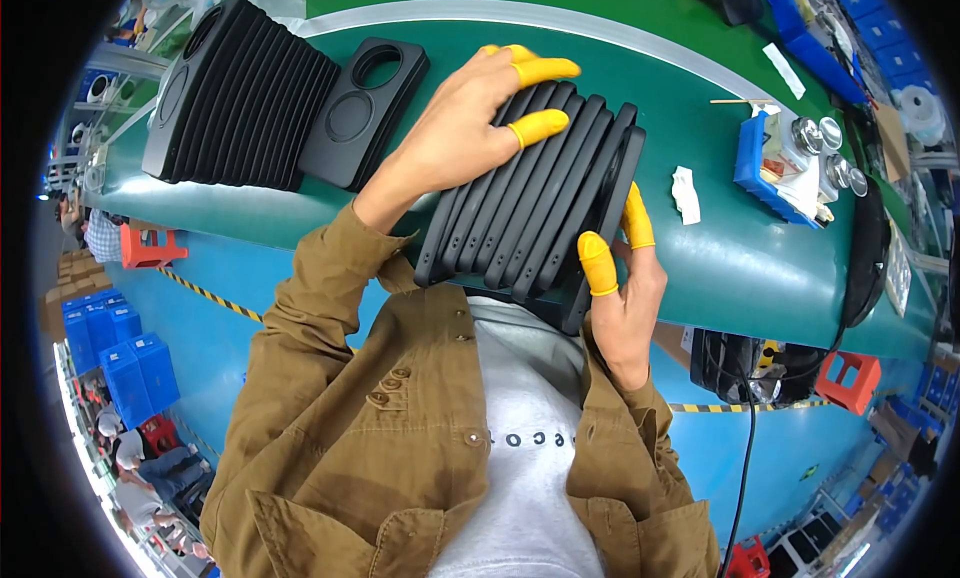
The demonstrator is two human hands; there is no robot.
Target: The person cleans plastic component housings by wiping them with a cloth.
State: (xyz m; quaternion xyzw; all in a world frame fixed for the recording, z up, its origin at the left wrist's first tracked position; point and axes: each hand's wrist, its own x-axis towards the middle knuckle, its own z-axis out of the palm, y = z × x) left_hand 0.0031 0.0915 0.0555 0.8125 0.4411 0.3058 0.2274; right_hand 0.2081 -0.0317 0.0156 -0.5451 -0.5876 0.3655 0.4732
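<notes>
Several matte black, round-cornered panels [510, 193] I've got on edge, rowed side by side at tabletop's near edge, small dark holes at near ends. Left hand [462, 118] over far ends, thumb and forefinger parted; can't tell if gripping. Right hand [625, 313] closed on end panel [627, 163], which fans slightly outward. Glossy green tabletop [720, 268]: another black stack [250, 98] toward left end, blue bin [748, 158] near right. Beyond near edge, I see blue floor [232, 270], striped tape [210, 295], red stool [150, 246].
</notes>
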